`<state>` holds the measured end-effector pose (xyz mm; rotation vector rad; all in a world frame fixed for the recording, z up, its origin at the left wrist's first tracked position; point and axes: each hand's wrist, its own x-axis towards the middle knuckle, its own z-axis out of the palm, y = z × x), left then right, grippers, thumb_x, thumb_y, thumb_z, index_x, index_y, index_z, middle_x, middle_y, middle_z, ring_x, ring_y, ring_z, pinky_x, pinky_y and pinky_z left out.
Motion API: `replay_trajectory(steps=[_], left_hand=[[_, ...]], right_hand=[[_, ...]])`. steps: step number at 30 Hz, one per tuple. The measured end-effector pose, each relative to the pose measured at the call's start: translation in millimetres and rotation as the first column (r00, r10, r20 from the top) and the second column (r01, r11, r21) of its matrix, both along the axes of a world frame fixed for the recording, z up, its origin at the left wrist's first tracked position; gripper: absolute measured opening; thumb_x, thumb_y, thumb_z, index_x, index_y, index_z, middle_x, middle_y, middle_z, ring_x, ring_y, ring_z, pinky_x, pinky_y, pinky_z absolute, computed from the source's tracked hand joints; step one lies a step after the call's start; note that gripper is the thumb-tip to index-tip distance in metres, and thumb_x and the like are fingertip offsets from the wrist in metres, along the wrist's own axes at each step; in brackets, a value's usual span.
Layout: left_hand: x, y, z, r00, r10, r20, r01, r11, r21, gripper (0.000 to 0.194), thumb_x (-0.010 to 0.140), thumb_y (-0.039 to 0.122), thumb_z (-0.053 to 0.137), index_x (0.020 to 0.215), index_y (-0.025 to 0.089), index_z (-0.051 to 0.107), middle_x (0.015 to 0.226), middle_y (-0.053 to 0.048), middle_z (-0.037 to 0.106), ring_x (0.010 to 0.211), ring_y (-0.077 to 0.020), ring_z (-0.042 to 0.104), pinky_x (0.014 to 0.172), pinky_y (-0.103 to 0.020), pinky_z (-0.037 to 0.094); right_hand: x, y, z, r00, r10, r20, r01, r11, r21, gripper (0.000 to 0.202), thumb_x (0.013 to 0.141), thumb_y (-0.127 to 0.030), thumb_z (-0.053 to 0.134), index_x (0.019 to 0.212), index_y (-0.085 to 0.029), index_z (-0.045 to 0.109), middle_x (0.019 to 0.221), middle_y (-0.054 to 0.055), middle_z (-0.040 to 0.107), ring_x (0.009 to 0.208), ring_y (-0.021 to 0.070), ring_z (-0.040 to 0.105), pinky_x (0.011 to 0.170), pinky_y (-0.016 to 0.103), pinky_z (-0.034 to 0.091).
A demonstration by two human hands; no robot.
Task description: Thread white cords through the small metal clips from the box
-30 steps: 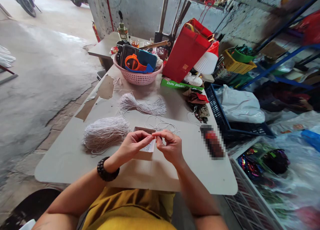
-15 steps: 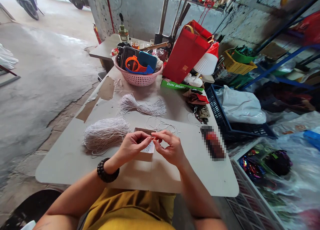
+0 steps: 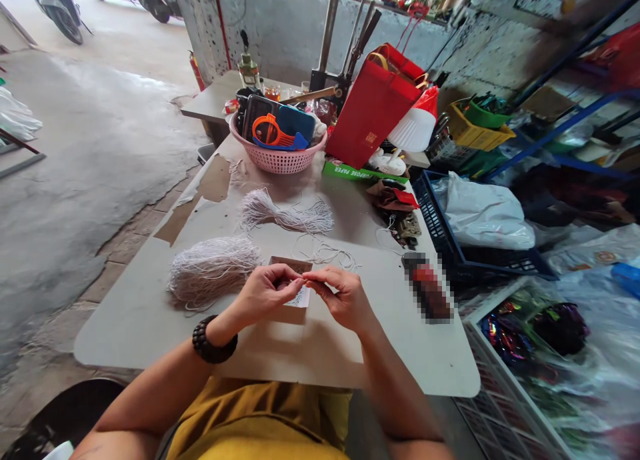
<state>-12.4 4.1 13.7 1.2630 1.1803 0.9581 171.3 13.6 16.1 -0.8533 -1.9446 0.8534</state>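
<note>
My left hand (image 3: 270,291) and my right hand (image 3: 338,293) meet fingertip to fingertip above a small cardboard box (image 3: 287,314). Both are closed in a pinch, thumb against forefinger; whatever lies between the tips is too small to name. Inside the box, partly hidden by my fingers, is something white with small dark bits. A thick bundle of white cord (image 3: 213,273) lies left of my left hand. Beyond the box rests a second bundle of white cord (image 3: 287,211), with a few loose strands (image 3: 327,252) near my right hand.
Across the table (image 3: 400,353) stands a pink basket (image 3: 280,159) of tools, beside a red paper bag (image 3: 373,113) and a white lamp (image 3: 413,128). A blurred-out object (image 3: 427,288) lies at right. Crates, a blue one (image 3: 435,213) among them, flank the table's right edge.
My right hand's fingers have drawn closer together, and its thumb now presses nearer the forefinger. The hands stay over the box; the view has shifted slightly.
</note>
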Motion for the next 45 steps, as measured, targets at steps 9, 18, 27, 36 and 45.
replay_trajectory(steps=[9,18,27,36,45], left_hand=[[-1,-2,2.0,0.981,-0.109,-0.161,0.114,0.993,0.021,0.029,0.075,0.042,0.064,0.066,0.014,0.067,0.049,0.006,0.033,0.048,-0.0076,0.026,0.045,-0.022,0.019],[-8,1,3.0,0.945,-0.215,-0.247,0.218,0.976,-0.017,0.035,0.080,0.045,0.061,0.065,0.014,0.066,0.050,0.006,0.037,0.051,-0.0085,0.028,0.046,-0.022,0.020],[-6,-2,0.6,0.992,-0.121,0.041,0.120,0.993,0.018,0.041,0.078,0.053,0.067,0.078,0.012,0.066,0.060,0.001,0.054,0.055,-0.0085,0.040,0.051,-0.022,0.031],[-5,-1,2.4,0.951,-0.095,0.293,0.150,0.974,-0.172,0.045,0.067,0.057,0.076,0.074,0.013,0.067,0.064,0.000,0.059,0.054,-0.0073,0.044,0.050,-0.020,0.031],[8,1,-5.2,0.962,-0.005,0.272,0.055,0.983,-0.176,0.051,0.065,0.064,0.073,0.072,0.013,0.071,0.063,-0.001,0.063,0.052,-0.0073,0.044,0.051,-0.021,0.033]], right_hand=[[5,-3,0.8,0.965,-0.034,0.260,-0.016,0.982,0.188,0.025,0.092,-0.019,0.057,0.114,-0.025,0.067,0.098,0.005,0.074,0.088,0.0187,0.067,0.078,0.034,0.051],[0,-11,-3.0,0.882,-0.154,0.445,-0.037,0.919,0.392,0.027,0.087,-0.003,0.050,0.093,-0.018,0.071,0.078,0.005,0.071,0.072,0.0172,0.060,0.072,0.033,0.040],[-3,-5,-12.3,0.961,-0.028,-0.274,-0.061,0.948,-0.311,0.018,0.086,-0.038,0.067,0.079,-0.024,0.076,0.059,-0.001,0.061,0.054,0.0130,0.053,0.051,0.028,0.040],[-11,-12,1.2,0.945,-0.309,0.105,0.182,0.764,0.619,0.027,0.089,-0.012,0.060,0.110,-0.026,0.069,0.073,-0.001,0.071,0.072,0.0151,0.051,0.075,0.035,0.032],[0,-10,-3.2,0.838,-0.484,0.251,0.093,0.580,0.809,0.028,0.089,-0.011,0.051,0.109,-0.022,0.068,0.082,0.003,0.069,0.085,0.0183,0.052,0.086,0.037,0.029]])
